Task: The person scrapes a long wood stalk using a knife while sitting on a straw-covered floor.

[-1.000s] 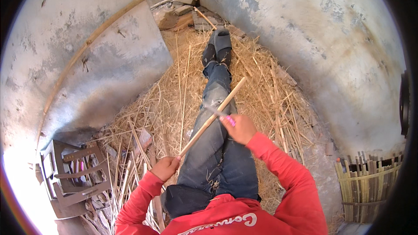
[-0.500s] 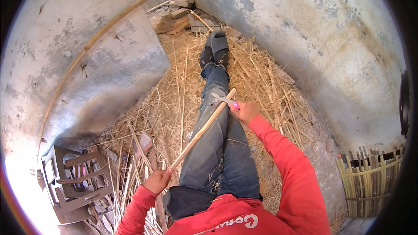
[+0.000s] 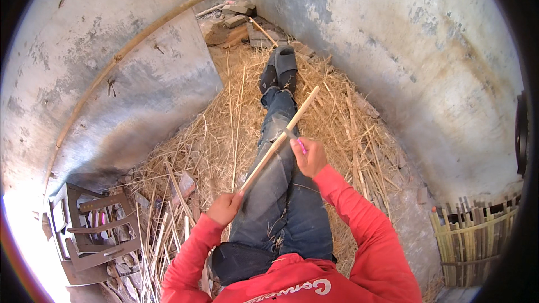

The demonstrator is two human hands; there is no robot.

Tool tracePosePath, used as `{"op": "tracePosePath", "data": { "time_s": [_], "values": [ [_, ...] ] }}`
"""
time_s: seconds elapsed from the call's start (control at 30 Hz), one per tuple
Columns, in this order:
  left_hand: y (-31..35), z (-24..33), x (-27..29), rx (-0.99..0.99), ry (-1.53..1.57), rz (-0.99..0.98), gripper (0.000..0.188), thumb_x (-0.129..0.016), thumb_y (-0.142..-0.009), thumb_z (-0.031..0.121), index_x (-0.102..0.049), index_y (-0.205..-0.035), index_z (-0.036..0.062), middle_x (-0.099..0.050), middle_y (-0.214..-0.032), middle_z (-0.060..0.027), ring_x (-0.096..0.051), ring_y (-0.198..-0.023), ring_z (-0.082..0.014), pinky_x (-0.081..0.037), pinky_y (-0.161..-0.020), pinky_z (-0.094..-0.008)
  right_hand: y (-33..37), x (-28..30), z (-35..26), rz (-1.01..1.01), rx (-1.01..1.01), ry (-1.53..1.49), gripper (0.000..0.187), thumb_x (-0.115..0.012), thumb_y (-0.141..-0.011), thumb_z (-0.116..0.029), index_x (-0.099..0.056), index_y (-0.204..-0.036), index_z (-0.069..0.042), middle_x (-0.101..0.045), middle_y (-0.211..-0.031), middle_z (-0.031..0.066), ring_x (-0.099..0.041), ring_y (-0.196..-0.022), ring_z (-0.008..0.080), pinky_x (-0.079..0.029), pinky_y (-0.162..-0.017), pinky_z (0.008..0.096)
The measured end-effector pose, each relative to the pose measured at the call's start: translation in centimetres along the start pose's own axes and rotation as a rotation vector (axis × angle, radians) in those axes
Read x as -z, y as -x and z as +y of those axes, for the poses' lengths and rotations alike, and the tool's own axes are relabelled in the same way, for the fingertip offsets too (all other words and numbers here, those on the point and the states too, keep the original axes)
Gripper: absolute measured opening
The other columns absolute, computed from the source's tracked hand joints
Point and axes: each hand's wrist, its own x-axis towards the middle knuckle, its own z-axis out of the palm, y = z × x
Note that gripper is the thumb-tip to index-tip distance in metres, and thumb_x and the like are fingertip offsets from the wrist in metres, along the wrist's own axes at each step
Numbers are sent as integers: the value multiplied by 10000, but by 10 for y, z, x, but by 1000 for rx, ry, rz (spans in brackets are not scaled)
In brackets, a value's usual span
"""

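My left hand (image 3: 224,208) is closed round the lower end of a pale wooden stick (image 3: 261,166), which slants up and away to the right over my outstretched legs (image 3: 281,191). A knife (image 3: 290,133) with a pink handle is gripped in my right hand (image 3: 309,156). Its blade lies across the stick, touching or just over it, a little above the middle of its length. The stick's far end stands free beyond the blade, above the straw.
Straw and shavings (image 3: 337,129) cover the floor round my legs. At the lower left a dark wooden chair (image 3: 104,227) lies on its side by split strips (image 3: 160,241). A slatted bamboo basket (image 3: 474,241) stands right. A long curved pole (image 3: 140,32) arches at the left; bricks (image 3: 238,14) lie far off.
My left hand has pushed the stick up and to the right, so more of it extends past the blade. My right hand with the knife has drawn slightly back toward me.
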Motion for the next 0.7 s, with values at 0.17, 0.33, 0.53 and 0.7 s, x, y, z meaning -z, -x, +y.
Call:
{"op": "tracePosePath", "data": {
  "time_s": [0.17, 0.33, 0.53, 0.7],
  "values": [
    [-51, -9, -13, -52, -23, -30, 590, -422, -1065, 458, -604, -775, -23, -540, -620, -76, -531, -612, -217, -435, -631, -399, -25, -1, 14, -154, -80, 173, 628, -465, -1010, -566, -689, -770, -30, -649, -694, 247, -648, -693, 465, -498, -616, 546],
    [-46, -15, -18, -67, -58, 20, 598, -426, -1065, 442, -620, -781, -47, -570, -631, -153, -554, -607, -285, -440, -643, -434, -31, -14, 30, -263, -95, 269, 648, -442, -1009, -581, -731, -826, -31, -667, -734, 266, -656, -728, 477, -512, -652, 566],
    [-37, 1, -18, -33, -109, 63, 582, -425, -1061, 433, -655, -851, -60, -615, -765, -314, -613, -770, -509, -465, -725, -540, -38, -20, 43, -212, -42, 224, 689, -413, -1005, -614, -717, -803, -30, -655, -726, 276, -645, -724, 484, -507, -652, 569],
    [-19, -3, -7, -100, -120, 55, 561, -433, -1065, 407, -654, -847, -60, -615, -757, -309, -613, -759, -502, -463, -714, -535, -77, 1, 92, -47, -215, 323, 695, -396, -1017, -599, -705, -795, -18, -653, -733, 273, -628, -698, 470, -487, -664, 558]
  ]
}}
